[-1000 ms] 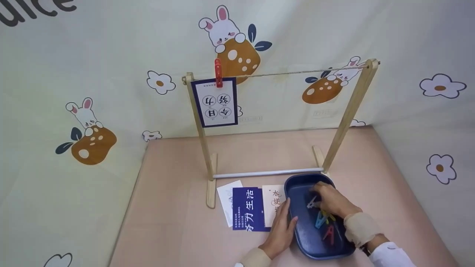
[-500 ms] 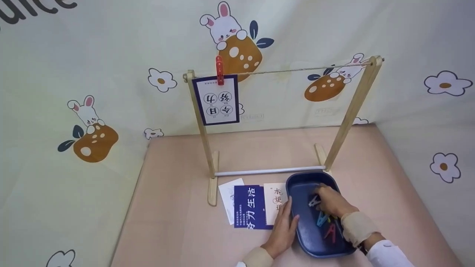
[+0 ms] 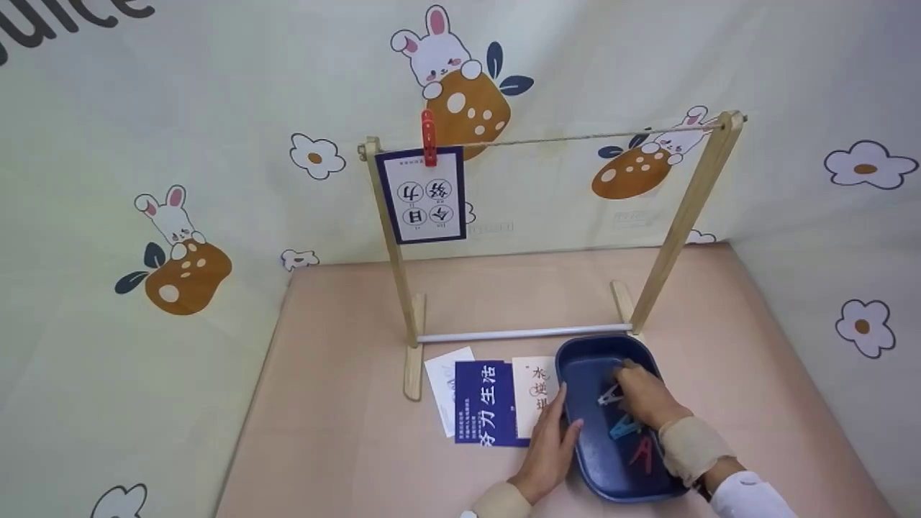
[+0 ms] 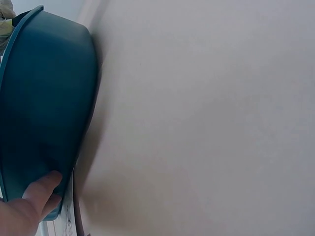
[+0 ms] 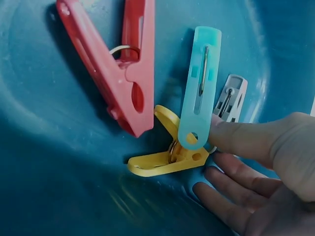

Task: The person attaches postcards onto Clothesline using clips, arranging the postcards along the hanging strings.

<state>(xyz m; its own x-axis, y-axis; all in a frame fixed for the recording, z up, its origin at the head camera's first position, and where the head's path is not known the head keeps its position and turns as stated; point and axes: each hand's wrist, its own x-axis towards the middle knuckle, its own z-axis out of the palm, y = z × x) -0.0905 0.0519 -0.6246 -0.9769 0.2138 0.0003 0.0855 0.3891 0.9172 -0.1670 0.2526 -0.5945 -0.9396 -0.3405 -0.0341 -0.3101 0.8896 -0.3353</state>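
A dark blue tray (image 3: 593,460) holds several clips: a grey one (image 3: 610,394), a light blue one (image 3: 624,427) and a red one (image 3: 642,455). Against the tray's left outer wall rests my left hand (image 3: 545,450), its fingers fairly straight; the left wrist view shows fingertips (image 4: 47,184) on that wall. Inside the tray is my right hand (image 3: 653,397). In the right wrist view its thumb and extended fingers (image 5: 231,182) lie beside the yellow clip (image 5: 162,162), the light blue clip (image 5: 201,83) and the grey clip (image 5: 234,98); no firm pinch shows.
Behind stands a wooden frame (image 3: 687,216) with a string (image 3: 547,140). A red clip (image 3: 429,137) holds a blue-bordered card (image 3: 424,216) on it at the left. Left of the tray lie a white card (image 3: 440,374), a blue card (image 3: 471,388) and a cream card (image 3: 529,417).
My right hand has shifted slightly within the tray, and the yellow clip seen earlier in the head view is now out of sight there. My left hand stays against the tray.
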